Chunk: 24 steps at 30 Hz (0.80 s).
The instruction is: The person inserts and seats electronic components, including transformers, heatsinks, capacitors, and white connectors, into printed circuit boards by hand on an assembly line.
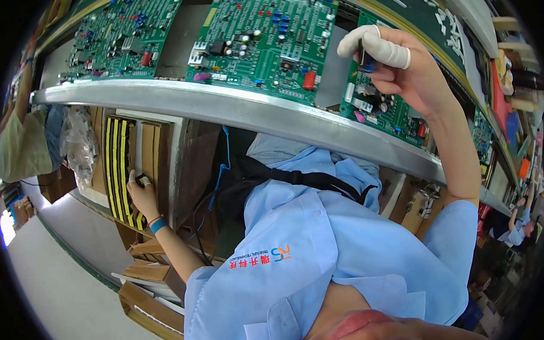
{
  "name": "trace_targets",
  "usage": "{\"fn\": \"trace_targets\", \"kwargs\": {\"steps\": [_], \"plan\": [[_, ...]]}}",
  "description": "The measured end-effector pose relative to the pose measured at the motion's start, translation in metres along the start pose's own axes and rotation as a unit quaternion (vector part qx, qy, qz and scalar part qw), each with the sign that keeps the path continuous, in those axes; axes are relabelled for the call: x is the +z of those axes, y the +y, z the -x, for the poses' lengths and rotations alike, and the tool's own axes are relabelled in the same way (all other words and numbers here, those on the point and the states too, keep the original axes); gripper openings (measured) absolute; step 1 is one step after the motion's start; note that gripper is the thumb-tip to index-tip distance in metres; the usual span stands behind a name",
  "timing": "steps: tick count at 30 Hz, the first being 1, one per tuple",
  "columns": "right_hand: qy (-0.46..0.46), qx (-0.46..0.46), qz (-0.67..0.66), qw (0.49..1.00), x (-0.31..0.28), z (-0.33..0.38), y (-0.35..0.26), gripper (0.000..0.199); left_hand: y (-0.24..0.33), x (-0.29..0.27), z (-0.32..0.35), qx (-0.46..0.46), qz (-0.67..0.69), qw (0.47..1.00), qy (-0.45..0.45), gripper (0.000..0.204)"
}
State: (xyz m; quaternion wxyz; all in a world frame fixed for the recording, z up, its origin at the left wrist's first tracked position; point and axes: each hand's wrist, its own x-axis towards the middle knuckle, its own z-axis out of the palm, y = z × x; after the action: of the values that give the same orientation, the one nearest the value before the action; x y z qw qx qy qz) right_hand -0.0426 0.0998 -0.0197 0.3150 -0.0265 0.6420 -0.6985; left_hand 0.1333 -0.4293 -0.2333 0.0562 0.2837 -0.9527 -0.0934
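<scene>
My right hand [421,75] is raised over the green circuit boards, white finger cots on its fingertips. Its thumb and fingers pinch a small dark electronic component [362,54], partly hidden by the fingers. Below that hand lies a circuit board [374,100] carrying a pink part and white connectors. Off to the left, my left hand [143,198] reaches into a cardboard box [157,147] holding rows of black and yellow strips [117,169]. Its fingers are curled around a small black piece too small to name. A blue band circles that wrist.
More populated boards, a middle one [264,44] and a left one [123,40], rest along a metal rail [234,114]. White small parts [450,29] lie scattered at the upper right. A blue coiled cord [218,172] hangs under the rail. Another person [516,227] sits far right.
</scene>
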Motion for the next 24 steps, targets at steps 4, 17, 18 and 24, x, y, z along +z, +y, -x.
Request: {"fn": "trace_targets", "kwargs": {"steps": [4, 17, 18, 24], "plan": [[-0.029, 0.017, 0.065, 0.997, 0.021, -0.022, -0.012, 0.024, 0.008, 0.014, 0.007, 0.002, 0.015, 0.997, 0.082, 0.041], [0.046, -0.239, 0.607, 0.756, 0.100, -0.087, 0.003, 0.019, 0.007, 0.023, 0.006, -0.034, 0.101, 0.986, 0.130, 0.036], [0.050, -0.292, 0.647, 0.703, 0.101, -0.091, 0.005, 0.019, 0.008, 0.023, 0.006, -0.028, 0.093, 0.986, 0.135, 0.036], [0.045, -0.351, 0.710, 0.609, 0.105, -0.100, 0.011, 0.021, 0.011, 0.022, 0.004, -0.031, 0.112, 0.983, 0.142, 0.034]]}}
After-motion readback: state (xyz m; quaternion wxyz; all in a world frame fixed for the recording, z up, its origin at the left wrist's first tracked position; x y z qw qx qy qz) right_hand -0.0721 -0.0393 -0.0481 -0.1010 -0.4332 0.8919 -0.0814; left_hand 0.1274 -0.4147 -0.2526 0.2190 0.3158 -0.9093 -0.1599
